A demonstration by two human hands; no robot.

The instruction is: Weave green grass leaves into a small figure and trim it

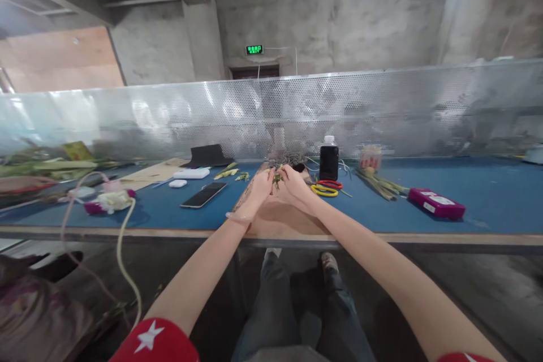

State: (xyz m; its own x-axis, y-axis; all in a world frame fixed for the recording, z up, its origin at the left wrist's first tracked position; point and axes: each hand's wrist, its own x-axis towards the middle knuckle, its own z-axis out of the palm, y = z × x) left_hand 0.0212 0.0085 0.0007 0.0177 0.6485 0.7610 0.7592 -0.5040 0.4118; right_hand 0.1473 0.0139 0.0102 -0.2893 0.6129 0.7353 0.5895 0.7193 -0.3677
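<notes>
My left hand (259, 185) and my right hand (296, 185) meet over a brown board (278, 219) on the blue table (169, 212). Both are closed in a pinch on a small green woven leaf piece (277, 177) held between them. A clear bangle sits on my left wrist. Loose green leaf scraps (231, 171) lie just left of the hands, and a bundle of green stalks (379, 183) lies to the right.
A phone (203, 194), a white power bank (192, 173) and an earbud case (177, 183) lie left. A black bottle (328, 161), coloured rings (326, 187) and a magenta case (436, 203) sit right. A perforated metal screen (382, 113) backs the table.
</notes>
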